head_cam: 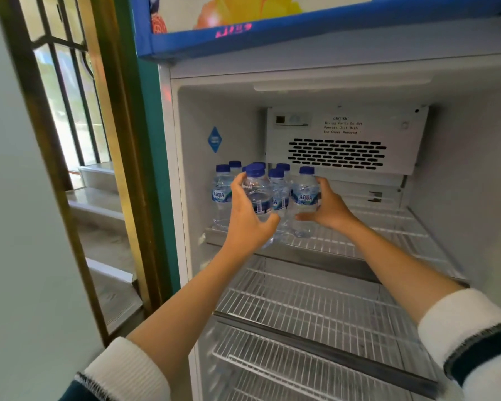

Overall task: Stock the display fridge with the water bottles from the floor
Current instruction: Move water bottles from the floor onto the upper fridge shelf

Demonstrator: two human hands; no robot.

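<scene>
Both hands setting bottles on the top wire shelf, left side of the fridge.

Left hand (pixel 250 218) has fingers and thumb curled round a clear plastic blue-capped water bottle (pixel 258 192), near edge of the white wire top shelf (pixel 373 227) in the white display fridge (pixel 460 157). Right hand (pixel 327 209) wraps a second AQUA-labelled bottle (pixel 304 198) from the right, thumb underneath. Both sit against a cluster of the same blue-capped bottles (pixel 223 192) packed into the far-left corner; looks like filling left to right, back first, to keep rows tight. Lower wire shelves (pixel 315 302) hold nothing visible. Floor stock is out of view. Most of the job likely remains.
</scene>
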